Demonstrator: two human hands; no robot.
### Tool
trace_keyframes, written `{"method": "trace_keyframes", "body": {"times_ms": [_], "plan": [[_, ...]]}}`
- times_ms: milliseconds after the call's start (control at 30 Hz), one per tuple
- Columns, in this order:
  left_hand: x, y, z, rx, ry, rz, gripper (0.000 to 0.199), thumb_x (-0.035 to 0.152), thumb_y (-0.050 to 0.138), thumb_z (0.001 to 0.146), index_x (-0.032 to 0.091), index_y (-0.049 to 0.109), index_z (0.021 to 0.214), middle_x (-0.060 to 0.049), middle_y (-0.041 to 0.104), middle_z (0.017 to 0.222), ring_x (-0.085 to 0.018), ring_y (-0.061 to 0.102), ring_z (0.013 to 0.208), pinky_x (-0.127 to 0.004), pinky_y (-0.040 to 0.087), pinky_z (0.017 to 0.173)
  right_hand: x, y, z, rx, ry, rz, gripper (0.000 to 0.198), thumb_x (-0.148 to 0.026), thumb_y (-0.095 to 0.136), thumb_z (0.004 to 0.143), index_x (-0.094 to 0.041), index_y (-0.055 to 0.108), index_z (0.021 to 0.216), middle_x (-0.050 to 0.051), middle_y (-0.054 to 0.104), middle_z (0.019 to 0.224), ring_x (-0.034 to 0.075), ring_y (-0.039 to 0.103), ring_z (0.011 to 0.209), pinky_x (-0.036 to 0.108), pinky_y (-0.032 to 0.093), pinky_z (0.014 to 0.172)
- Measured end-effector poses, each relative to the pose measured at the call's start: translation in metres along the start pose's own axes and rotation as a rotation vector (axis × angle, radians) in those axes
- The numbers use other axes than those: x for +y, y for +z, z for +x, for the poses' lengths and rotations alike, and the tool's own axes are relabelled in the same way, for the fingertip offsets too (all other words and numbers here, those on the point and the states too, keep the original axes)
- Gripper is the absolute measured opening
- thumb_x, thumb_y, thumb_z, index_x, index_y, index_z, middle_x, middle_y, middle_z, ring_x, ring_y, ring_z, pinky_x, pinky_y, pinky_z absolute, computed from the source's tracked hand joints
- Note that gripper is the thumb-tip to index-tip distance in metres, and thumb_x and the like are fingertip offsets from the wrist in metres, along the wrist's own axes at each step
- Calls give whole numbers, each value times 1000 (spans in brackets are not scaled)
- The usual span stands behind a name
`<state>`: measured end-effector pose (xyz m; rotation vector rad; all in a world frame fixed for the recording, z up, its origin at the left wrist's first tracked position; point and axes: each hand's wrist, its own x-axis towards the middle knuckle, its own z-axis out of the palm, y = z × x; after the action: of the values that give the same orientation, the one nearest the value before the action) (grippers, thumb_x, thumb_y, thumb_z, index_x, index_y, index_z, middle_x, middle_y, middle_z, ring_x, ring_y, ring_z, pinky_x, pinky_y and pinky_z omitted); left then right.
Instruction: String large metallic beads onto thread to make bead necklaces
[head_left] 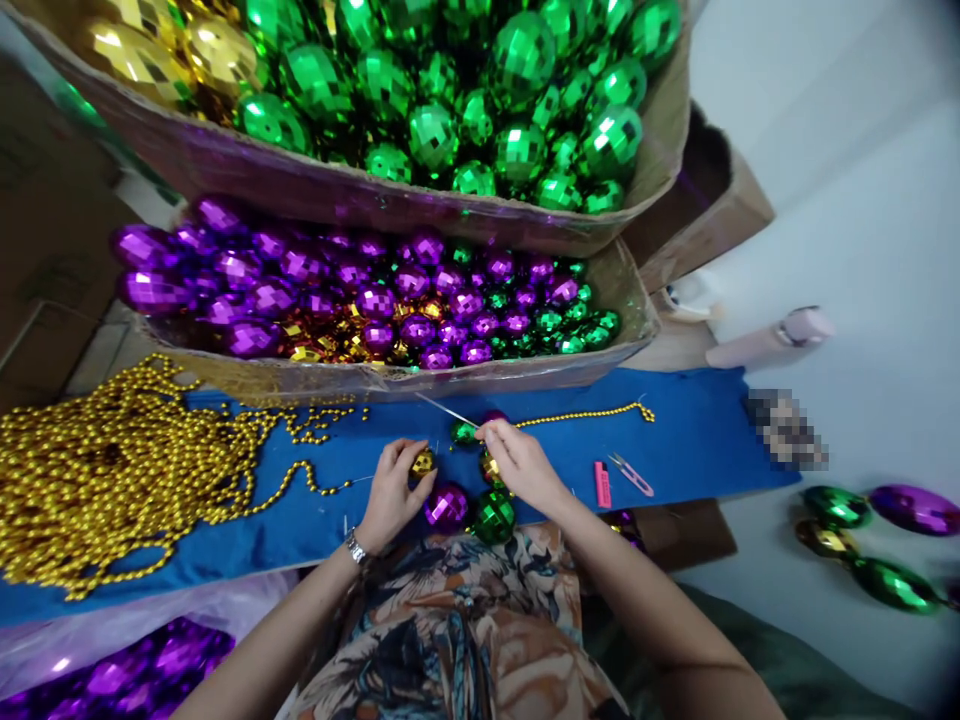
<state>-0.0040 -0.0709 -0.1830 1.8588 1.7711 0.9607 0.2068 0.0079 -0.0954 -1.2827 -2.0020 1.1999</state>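
Over blue cloth (pixel 697 425): gold ball (pixel 423 463), faceted, mirror-shiny, in left hand (pixel 390 497).

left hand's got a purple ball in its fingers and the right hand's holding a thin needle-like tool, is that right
Not quite: the head view shows the left hand with a gold ball in its fingers, not a purple one. The right hand is indeed holding a thin needle-like tool.
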Motion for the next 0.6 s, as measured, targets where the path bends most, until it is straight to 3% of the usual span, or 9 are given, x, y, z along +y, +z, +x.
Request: {"method": "trace_keyframes", "body": {"times_ms": [133, 300, 367, 500, 600], "plan": [[-17, -3, 8, 0, -2, 104, 39, 30, 57, 84, 19, 54, 122, -11, 52, 111, -26, 55, 104, -42, 49, 90, -12, -55, -19, 137, 34, 50, 28, -42, 41, 97, -22, 61, 95, -2, 54, 66, 12, 51, 60, 24, 37, 58], [-35, -6, 11, 0, 80, 258, 38, 25, 56, 82, 18, 56, 120, -14, 53, 113, -30, 54, 103, -45, 49, 88, -17, -134, -46, 589, -32, 385, 20, -40, 57, 90, -21, 61, 90, -6, 38, 55, 8, 37, 48, 21, 29, 47], [-39, -9, 11, -20, 96, 328, 38, 24, 55, 83, 18, 57, 120, -16, 53, 115, -30, 54, 102, -44, 51, 85, -22, -155, -56, 697, -79, 463, 17, -37, 63, 86, -20, 62, 87, -7, 32, 54, 7, 31, 46, 20, 28, 45], [-29, -16, 16, -7, 150, 418, 43, 31, 56, 85, 17, 53, 126, -19, 52, 122, -35, 53, 107, -47, 52, 82, -38, -163, -75, 702, -94, 466, 18, -39, 65, 85, -21, 63, 86, -7, 31, 54, 7, 29, 46, 20, 29, 44], [4, -14, 25, 106, 282, 354, 51, 33, 58, 86, 18, 46, 132, -20, 49, 130, -37, 47, 120, -53, 46, 94, -49, -148, -78, 647, -50, 389, 24, -45, 62, 86, -20, 64, 87, -5, 37, 55, 7, 37, 48, 21, 32, 46]]}}
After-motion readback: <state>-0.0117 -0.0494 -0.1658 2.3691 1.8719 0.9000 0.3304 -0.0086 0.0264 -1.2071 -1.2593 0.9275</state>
